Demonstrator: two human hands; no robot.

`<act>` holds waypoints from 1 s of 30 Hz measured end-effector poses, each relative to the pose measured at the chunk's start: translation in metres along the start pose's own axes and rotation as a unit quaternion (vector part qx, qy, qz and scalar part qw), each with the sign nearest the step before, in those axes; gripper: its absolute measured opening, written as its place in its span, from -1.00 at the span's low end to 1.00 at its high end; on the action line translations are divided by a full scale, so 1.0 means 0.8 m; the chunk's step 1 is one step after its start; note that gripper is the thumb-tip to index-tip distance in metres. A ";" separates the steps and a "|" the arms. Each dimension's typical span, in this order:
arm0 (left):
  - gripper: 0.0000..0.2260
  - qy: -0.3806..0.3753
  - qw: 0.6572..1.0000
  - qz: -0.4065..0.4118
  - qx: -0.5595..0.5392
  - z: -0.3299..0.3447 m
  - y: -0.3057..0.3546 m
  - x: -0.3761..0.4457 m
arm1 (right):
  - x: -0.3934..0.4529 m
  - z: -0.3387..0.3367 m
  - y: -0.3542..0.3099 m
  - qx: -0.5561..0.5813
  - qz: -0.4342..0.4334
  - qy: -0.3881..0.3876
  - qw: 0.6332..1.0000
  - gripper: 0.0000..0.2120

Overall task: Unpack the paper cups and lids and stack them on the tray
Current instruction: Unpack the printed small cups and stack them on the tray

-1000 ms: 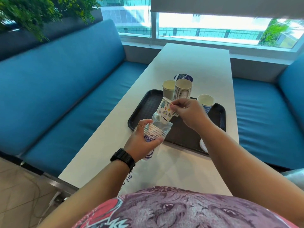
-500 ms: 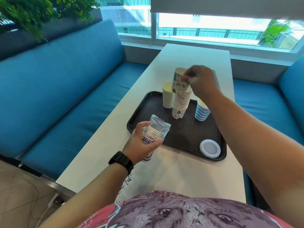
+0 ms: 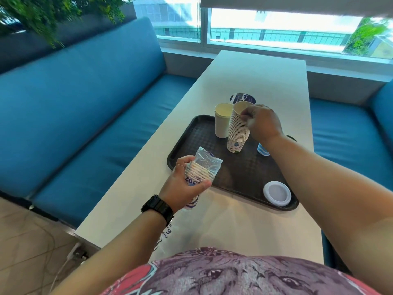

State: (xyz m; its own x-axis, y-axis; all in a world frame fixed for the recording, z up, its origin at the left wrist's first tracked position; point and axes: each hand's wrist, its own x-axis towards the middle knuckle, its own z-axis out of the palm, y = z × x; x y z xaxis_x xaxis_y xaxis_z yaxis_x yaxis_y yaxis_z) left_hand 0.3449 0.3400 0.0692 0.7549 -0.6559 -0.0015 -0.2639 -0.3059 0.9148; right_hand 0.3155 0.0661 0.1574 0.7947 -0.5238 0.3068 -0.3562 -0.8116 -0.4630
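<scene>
- The right hand has its fingers curled on the rim of the tall cup stack standing on the black tray.
- The left hand grips the plastic-wrapped sleeve of cups above the tabletop.
- A white lid lies on the tray's near right corner.

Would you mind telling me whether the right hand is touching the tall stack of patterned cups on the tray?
Touching: the head view shows the right hand with its fingertips curled over the top rim of the patterned cup stack.
</scene>
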 end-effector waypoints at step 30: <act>-0.43 -0.013 1.000 0.013 -0.002 0.005 0.028 0.003 | -0.094 -0.015 -0.075 0.112 -0.048 -0.312 0.942 -0.93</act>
State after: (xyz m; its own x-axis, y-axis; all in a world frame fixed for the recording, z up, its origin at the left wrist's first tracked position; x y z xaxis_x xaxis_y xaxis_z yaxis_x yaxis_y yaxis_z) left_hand 0.3385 0.3285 0.0876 0.7325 -0.6806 0.0121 -0.2808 -0.2860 0.9161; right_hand 0.2715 0.1509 0.1721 0.9772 -0.1397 -0.1597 -0.2104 -0.7362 -0.6432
